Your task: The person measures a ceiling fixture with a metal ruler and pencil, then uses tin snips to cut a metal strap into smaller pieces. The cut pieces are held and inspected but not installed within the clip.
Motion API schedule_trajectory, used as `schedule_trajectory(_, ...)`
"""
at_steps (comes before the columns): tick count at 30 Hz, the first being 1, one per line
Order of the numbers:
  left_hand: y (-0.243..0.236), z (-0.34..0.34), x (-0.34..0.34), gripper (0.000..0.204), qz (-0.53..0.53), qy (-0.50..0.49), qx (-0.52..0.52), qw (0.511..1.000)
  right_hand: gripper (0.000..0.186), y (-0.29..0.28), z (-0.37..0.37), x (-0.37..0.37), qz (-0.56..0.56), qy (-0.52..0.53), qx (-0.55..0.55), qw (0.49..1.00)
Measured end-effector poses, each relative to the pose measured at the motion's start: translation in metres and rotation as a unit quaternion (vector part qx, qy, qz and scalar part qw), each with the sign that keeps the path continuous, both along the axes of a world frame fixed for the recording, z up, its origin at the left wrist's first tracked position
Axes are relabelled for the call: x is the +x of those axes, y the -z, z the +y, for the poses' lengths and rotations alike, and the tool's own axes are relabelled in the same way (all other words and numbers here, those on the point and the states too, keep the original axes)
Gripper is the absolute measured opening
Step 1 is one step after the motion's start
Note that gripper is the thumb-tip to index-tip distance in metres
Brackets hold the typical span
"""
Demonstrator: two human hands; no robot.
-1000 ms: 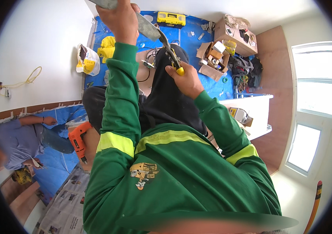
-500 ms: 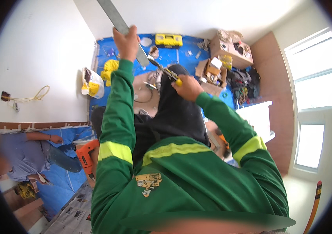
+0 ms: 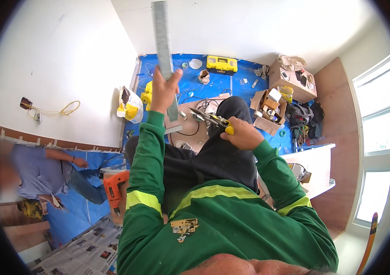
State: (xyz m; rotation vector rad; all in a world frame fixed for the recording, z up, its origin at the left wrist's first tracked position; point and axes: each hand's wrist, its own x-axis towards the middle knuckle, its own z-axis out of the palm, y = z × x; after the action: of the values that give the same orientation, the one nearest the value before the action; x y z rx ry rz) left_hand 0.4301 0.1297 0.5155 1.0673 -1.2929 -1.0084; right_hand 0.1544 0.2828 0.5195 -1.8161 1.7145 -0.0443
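Observation:
My left hand (image 3: 164, 90) is closed around a long, flat grey metal strip (image 3: 161, 34), held nearly upright. The strip's lower end (image 3: 173, 113) hangs below my fist, and a short grey metal piece (image 3: 173, 129) shows just under it; whether they are joined I cannot tell. In my right hand (image 3: 245, 134) is a pair of tin snips (image 3: 211, 118) with yellow grips, my fingers wrapped round them. The jaws point left toward the strip's lower end, apart from it. Both hands are in front of my bent, dark-trousered legs (image 3: 224, 158).
Blue sheeting (image 3: 190, 68) covers the floor. Ahead are a yellow toolbox (image 3: 222, 63) and an open carton (image 3: 269, 111); a white-and-yellow sack (image 3: 130, 106) stands left. An orange drill (image 3: 113, 189) lies by my left elbow. Another person (image 3: 41, 169) works at far left. A cable (image 3: 60, 110) sticks out from the wall.
The strip has swung more upright, its lower end dropping nearer my legs. The snips have come away from the strip's end. The whole view has shifted.

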Motion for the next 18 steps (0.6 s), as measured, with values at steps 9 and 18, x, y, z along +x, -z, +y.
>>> schedule_trajectory(9, -0.05, 0.017, 0.039, 0.05, 0.124, 0.03, 0.076, 0.989, 0.065, -0.012, -0.021, -0.014, -0.107, -0.165, 0.009, 0.98)
schedule_trajectory(18, -0.056, 0.022, 0.041, 0.056, 0.081, 0.009, 0.065, 0.995, 0.064, -0.014, -0.021, 0.0, -0.13, -0.178, 0.014, 0.975)
